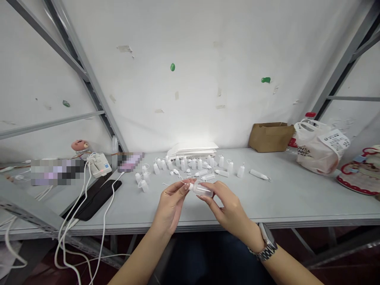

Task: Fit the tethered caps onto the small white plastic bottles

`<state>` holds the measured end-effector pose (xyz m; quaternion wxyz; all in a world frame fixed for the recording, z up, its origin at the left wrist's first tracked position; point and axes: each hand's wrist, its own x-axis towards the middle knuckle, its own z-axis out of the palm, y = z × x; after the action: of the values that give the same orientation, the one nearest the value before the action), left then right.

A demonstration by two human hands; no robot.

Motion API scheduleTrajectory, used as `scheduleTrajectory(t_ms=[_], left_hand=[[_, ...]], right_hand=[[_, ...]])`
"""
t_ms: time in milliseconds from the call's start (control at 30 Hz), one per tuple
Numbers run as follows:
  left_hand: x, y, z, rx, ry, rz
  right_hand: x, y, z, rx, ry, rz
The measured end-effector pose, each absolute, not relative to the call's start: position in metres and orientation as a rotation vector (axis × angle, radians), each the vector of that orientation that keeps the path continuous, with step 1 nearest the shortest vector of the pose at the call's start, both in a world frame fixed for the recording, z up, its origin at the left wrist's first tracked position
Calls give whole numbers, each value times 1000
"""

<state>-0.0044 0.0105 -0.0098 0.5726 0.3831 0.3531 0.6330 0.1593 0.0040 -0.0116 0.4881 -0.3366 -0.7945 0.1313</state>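
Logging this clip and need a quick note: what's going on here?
A person's left hand holds the white tip end of a bottle, while the right hand holds its clear body, on its side in front of the wearer. On the table beyond are more small bottles, some upright, others lying down.

Both hands, the left and the right, are bare, and so are the forearms as far as they show. The right wrist wears a watch with a silvery, round-cornered case and a dark face; whatever its screen displays is too small to read. Its strap is a bracelet of shiny metal links, mixing bright and darker tones. Dark navy, nearly black clothing covers the lap, too dim to tell the garment.
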Motion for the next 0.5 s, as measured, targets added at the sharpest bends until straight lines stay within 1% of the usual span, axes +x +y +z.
scheduleTrajectory(t_ms=[67, 167, 233, 300, 333, 400, 500], left_hand=[[-3, 8, -9, 824, 791, 1490], [-1, 5, -8, 768, 772, 1517], [0, 4, -10, 759, 757, 1552], [1, 5, -14, 757, 732, 1584], [2, 6, -16, 757, 724, 1589], [2, 9, -19, 759, 718, 1590], [1, 12, -21, 760, 720, 1582]], right_hand=[[156, 3, -17, -768, -1951, 109], [151, 2, -26, -743, -1944, -104], [146, -1, -32, -735, -1916, -169], [141, -4, -34, -742, -1849, -114], [139, -6, -33, -764, -1800, -20], [135, -9, -28, -854, -1676, 319], [135, -9, -15, -947, -1504, 1074]])
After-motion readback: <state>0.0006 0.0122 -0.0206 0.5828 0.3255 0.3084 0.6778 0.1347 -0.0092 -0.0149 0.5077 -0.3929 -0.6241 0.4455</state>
